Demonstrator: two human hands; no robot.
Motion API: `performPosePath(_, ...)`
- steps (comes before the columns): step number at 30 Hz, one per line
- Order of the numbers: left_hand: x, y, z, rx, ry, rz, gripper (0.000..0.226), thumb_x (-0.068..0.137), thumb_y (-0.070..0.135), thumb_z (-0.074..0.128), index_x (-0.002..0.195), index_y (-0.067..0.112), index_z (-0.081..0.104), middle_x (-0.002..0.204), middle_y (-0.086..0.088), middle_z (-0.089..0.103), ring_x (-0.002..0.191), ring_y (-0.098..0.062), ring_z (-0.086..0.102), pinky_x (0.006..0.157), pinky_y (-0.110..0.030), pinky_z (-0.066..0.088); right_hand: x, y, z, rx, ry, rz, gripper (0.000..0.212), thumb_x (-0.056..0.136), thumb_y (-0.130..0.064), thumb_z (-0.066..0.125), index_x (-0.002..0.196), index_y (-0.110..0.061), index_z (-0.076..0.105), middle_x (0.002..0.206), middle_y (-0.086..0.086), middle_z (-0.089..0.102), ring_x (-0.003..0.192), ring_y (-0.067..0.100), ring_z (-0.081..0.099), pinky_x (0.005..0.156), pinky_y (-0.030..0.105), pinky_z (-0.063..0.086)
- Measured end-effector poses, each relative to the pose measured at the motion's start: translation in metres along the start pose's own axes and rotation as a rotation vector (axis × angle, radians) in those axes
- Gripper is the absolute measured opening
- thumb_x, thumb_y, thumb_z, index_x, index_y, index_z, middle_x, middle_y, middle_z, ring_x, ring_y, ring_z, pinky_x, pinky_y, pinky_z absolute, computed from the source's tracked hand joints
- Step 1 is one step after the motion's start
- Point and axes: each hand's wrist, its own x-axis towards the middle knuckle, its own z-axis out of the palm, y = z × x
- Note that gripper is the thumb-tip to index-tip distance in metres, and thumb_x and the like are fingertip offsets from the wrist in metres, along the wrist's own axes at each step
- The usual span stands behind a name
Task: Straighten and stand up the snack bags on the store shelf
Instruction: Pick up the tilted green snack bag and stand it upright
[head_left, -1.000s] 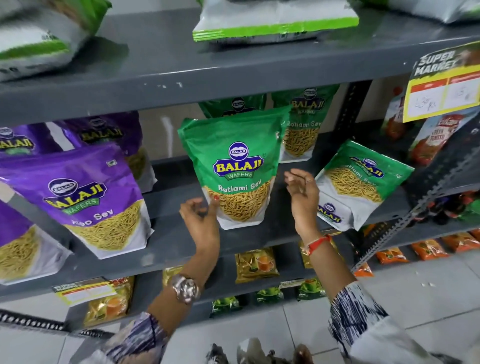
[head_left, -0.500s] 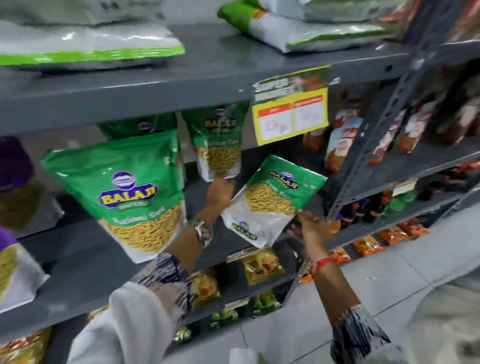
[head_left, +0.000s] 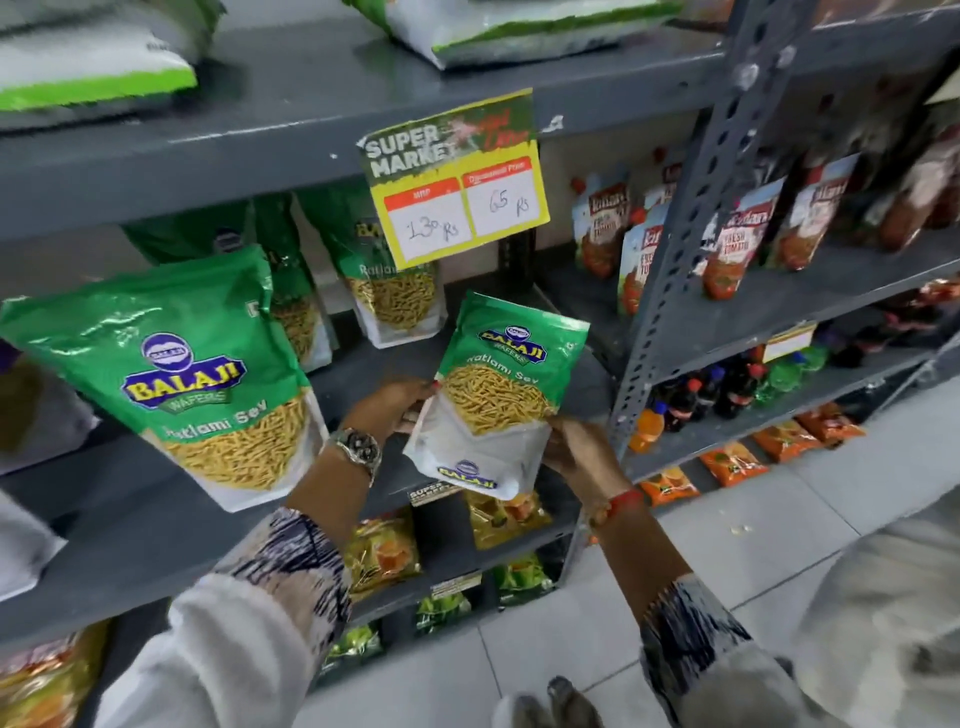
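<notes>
A small green Ratlami Sev bag (head_left: 498, 395) is held nearly upright over the grey middle shelf (head_left: 156, 525), its top leaning slightly right. My left hand (head_left: 392, 408) grips its left edge and my right hand (head_left: 576, 452) grips its lower right corner. A larger green Ratlami Sev bag (head_left: 182, 374) stands tilted on the shelf to the left. Two more green bags (head_left: 395, 291) stand upright further back under the upper shelf.
A yellow price tag (head_left: 457, 182) hangs from the upper shelf edge just above the held bag. A perforated steel upright (head_left: 675, 249) stands right of it, with tomato sauce pouches (head_left: 743, 228) beyond. Lower shelves hold small yellow packets (head_left: 384, 551) and bottles (head_left: 696, 395).
Both hands moved right from the large green bag to the small fallen bag, took hold of it, and raised it from lying slanted to nearly upright. The view shifted right.
</notes>
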Motion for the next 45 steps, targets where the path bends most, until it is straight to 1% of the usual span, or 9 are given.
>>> performPosePath(2,-0.009,-0.01,0.005,-0.05,0.057,0.019,0.025,0.09,0.014,0.051,0.066,0.018,0.046,0.05,-0.002,0.05,0.037,-0.01,0.047,0.037,-0.013,0.04,-0.006,0.002,-0.005,0.089,-0.021,0.06,0.022,0.091,-0.01,0.052,0.069,-0.009,0.056,0.037,-0.003,0.058,0.036,0.011,0.057,0.04,0.018,0.049)
performPosePath(5,-0.029,-0.025,0.009,-0.151,0.112,0.087,0.019,0.089,0.01,0.051,0.07,0.014,0.049,0.064,-0.005,0.05,0.053,-0.015,0.049,0.053,-0.024,0.043,-0.018,0.007,-0.012,0.148,-0.025,0.106,0.018,0.092,-0.01,0.05,0.077,-0.012,0.06,0.042,-0.004,0.064,0.041,0.009,0.063,0.043,0.019,0.052)
performPosePath(7,-0.054,-0.033,0.007,-0.226,0.132,0.116,0.016,0.09,0.009,0.049,0.075,0.013,0.052,0.054,0.0,0.057,0.048,-0.011,0.053,0.052,-0.025,0.044,-0.033,0.008,-0.015,0.152,-0.052,0.108,0.018,0.093,-0.01,0.049,0.078,-0.014,0.06,0.046,-0.005,0.068,0.045,0.008,0.065,0.045,0.018,0.053)
performPosePath(10,-0.098,-0.045,0.001,-0.281,0.134,0.17,0.024,0.092,0.007,0.045,0.071,0.016,0.053,0.03,0.009,0.051,0.029,0.002,0.044,0.038,-0.014,0.041,-0.057,0.007,-0.017,0.104,-0.111,0.091,0.019,0.094,-0.013,0.047,0.08,-0.019,0.06,0.051,-0.007,0.07,0.05,0.005,0.067,0.054,0.022,0.054)
performPosePath(20,-0.189,-0.078,-0.019,-0.436,0.113,0.332,0.023,0.091,0.004,0.046,0.07,0.012,0.051,0.032,0.009,0.04,0.029,-0.001,0.029,0.034,-0.013,0.028,-0.124,0.007,-0.016,-0.014,-0.258,-0.041,0.024,0.092,-0.007,0.046,0.081,-0.019,0.062,0.058,-0.008,0.073,0.054,0.005,0.068,0.049,0.015,0.054)
performPosePath(27,-0.154,-0.073,-0.018,-0.39,0.272,0.32,0.024,0.091,0.004,0.048,0.07,0.016,0.054,0.035,0.013,0.047,0.041,-0.008,0.043,0.045,-0.018,0.042,-0.106,0.0,0.008,-0.089,-0.226,-0.144,0.022,0.093,-0.002,0.043,0.084,-0.013,0.06,0.061,-0.005,0.074,0.059,0.007,0.07,0.053,0.017,0.056)
performPosePath(34,-0.088,-0.051,-0.018,-0.455,0.313,0.393,0.025,0.091,0.002,0.044,0.074,0.018,0.051,0.074,-0.003,0.052,0.083,-0.022,0.049,0.079,-0.036,0.046,-0.052,-0.024,0.046,-0.1,-0.212,-0.314,0.026,0.094,0.001,0.041,0.078,-0.011,0.058,0.084,0.004,0.063,0.08,0.015,0.061,0.08,0.031,0.051)
performPosePath(40,-0.054,-0.045,-0.021,-0.536,0.274,0.444,0.028,0.092,-0.005,0.039,0.075,0.015,0.046,0.072,-0.001,0.056,0.072,-0.012,0.053,0.073,-0.026,0.046,-0.004,-0.031,0.069,-0.137,-0.221,-0.356,0.023,0.095,-0.003,0.042,0.082,-0.013,0.058,0.087,0.004,0.062,0.083,0.013,0.059,0.083,0.03,0.048)
performPosePath(45,-0.023,-0.046,-0.025,-0.505,0.233,0.471,0.024,0.092,-0.002,0.041,0.079,0.017,0.05,0.057,0.016,0.069,0.06,0.006,0.062,0.071,-0.017,0.051,0.024,-0.033,0.073,-0.138,-0.251,-0.344,0.022,0.097,-0.01,0.04,0.085,-0.016,0.058,0.086,-0.001,0.064,0.073,0.002,0.065,0.074,0.023,0.051)
